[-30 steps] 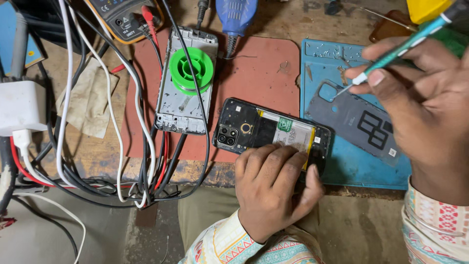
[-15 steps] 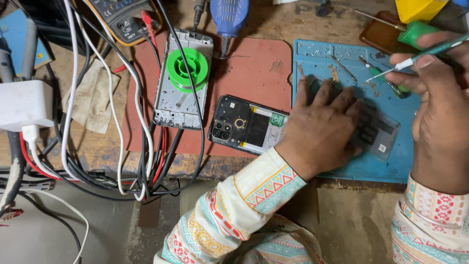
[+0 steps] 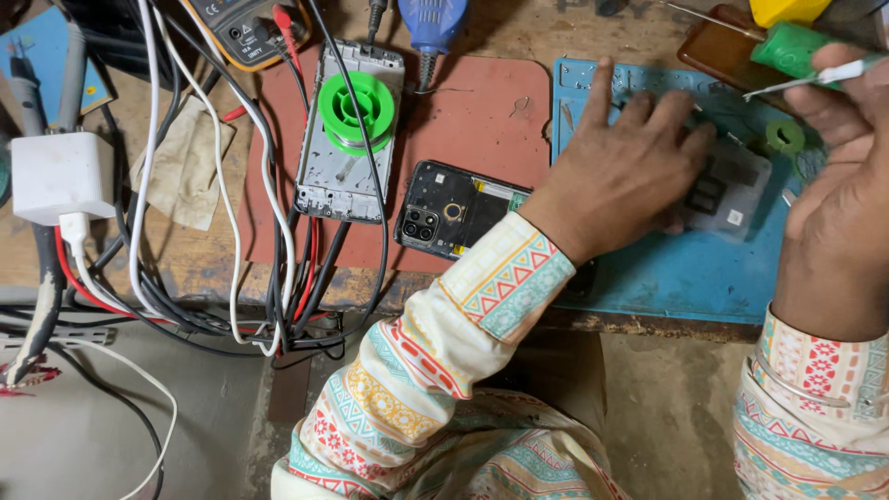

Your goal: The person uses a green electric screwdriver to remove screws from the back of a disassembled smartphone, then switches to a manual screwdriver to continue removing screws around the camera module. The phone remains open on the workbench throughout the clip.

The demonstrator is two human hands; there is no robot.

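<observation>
My left hand (image 3: pixel 622 167) lies palm down on the blue work mat (image 3: pixel 685 273), fingers spread over small parts and touching a grey phone back cover (image 3: pixel 736 190). It holds nothing. My right hand (image 3: pixel 847 185) is at the right edge, gripping a thin white-and-green tool (image 3: pixel 815 76) whose tip points left. An opened black phone (image 3: pixel 444 208) with its camera cluster showing lies on the red mat (image 3: pixel 482 102), partly under my left sleeve.
A silver phone frame (image 3: pixel 338 181) carries a green spool (image 3: pixel 356 111). Tangled cables (image 3: pixel 269 278), a white charger (image 3: pixel 60 176), a multimeter (image 3: pixel 245 28) and a blue-handled tool (image 3: pixel 431 23) crowd the left and back. A small green ring (image 3: pixel 784 136) lies on the blue mat.
My left hand left the black phone and reached right across the blue mat to the grey cover. My right hand with the tool drew back to the upper right.
</observation>
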